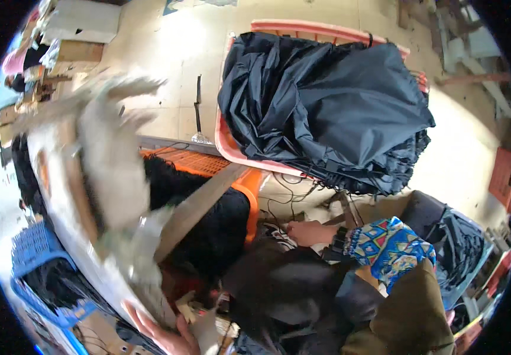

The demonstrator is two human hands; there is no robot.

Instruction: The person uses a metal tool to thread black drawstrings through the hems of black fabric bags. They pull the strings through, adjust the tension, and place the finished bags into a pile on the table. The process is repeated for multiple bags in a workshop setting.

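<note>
Pale tiled floor (178,53) is seen beyond; right hand (311,232) is curled, left hand (175,342) half-spread, anything held cannot be told; dark fabric (285,287) is best kept unsnagged.

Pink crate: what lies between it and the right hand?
In the head view, thin dark cables show between the pink crate and the right hand.

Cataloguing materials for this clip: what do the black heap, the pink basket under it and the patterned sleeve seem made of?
Black heap: probably thin synthetic fabric with a slight sheen; its soft creases catch the light.
Pink basket: likely moulded plastic, smooth, judging by its rounded rim and slatted side.
Patterned sleeve: cloth, apparently matte, since it bunches in wrinkles; fibre unclear.
</note>
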